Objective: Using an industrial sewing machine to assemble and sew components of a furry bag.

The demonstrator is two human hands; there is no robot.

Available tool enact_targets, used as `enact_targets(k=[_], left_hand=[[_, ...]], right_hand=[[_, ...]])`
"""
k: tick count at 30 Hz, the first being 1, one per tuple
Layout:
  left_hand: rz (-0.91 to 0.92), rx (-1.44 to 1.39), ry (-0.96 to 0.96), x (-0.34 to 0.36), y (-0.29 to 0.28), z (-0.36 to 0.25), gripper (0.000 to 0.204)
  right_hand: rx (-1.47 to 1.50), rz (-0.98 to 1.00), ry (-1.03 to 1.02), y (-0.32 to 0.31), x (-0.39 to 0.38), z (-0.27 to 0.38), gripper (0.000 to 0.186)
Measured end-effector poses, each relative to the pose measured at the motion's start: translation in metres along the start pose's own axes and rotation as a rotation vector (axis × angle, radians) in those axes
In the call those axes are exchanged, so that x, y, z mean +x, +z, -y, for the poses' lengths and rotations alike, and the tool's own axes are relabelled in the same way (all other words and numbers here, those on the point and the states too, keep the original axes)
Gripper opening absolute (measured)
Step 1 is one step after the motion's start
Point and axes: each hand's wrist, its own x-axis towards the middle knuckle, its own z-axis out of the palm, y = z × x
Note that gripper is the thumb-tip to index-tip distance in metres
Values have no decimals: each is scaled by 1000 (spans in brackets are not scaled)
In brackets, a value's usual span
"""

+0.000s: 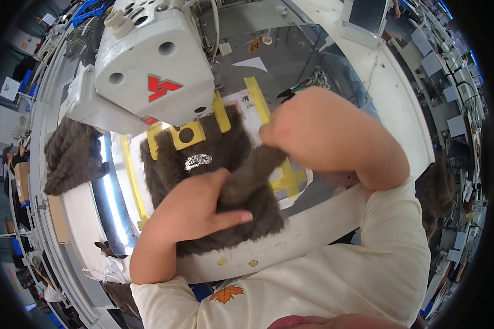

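A dark brown fur piece lies under a white sewing machine head. My left hand rests on this fur, its thumb stretched out and apart from the fingers. Some of its fingertips are lost in the pile. My right hand is closed on a raised, folded strip of brown fur that runs down toward my left hand. Above my left hand a shiny silver patch shows on the fur. Yellow machine brackets, one with a round hole, sit over the fur's far edge.
Beyond my right hand lie green-handled snips and a white paper scrap. Yellow tape marks the white sheet beneath the fur. Another brown fur piece rests left of the machine. A grey-white screen unit stands far right.
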Motion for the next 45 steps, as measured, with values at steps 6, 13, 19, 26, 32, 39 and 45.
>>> enact_targets(k=[6, 13, 19, 26, 32, 39, 45], left_hand=[[105, -466, 62, 6, 5, 11, 57], [-625, 210, -62, 0, 19, 18, 47], [-754, 313, -16, 1, 21, 14, 50], [-273, -645, 169, -2, 21, 9, 39], [-559, -207, 242, 0, 25, 32, 29], [-307, -263, 295, 4, 25, 46, 34], [-364, -587, 158, -11, 39, 71, 35]], right_hand=[[76, -87, -300, -9, -3, 29, 19], [546, -181, 55, -27, 0, 13, 34], [641, -311, -72, -8, 7, 10, 28], [622, -201, -303, 8, 10, 33, 20], [725, -341, -334, -7, 6, 18, 33], [656, -169, -457, -4, 12, 22, 8], [478, -337, -634, 18, 28, 28, 9]])
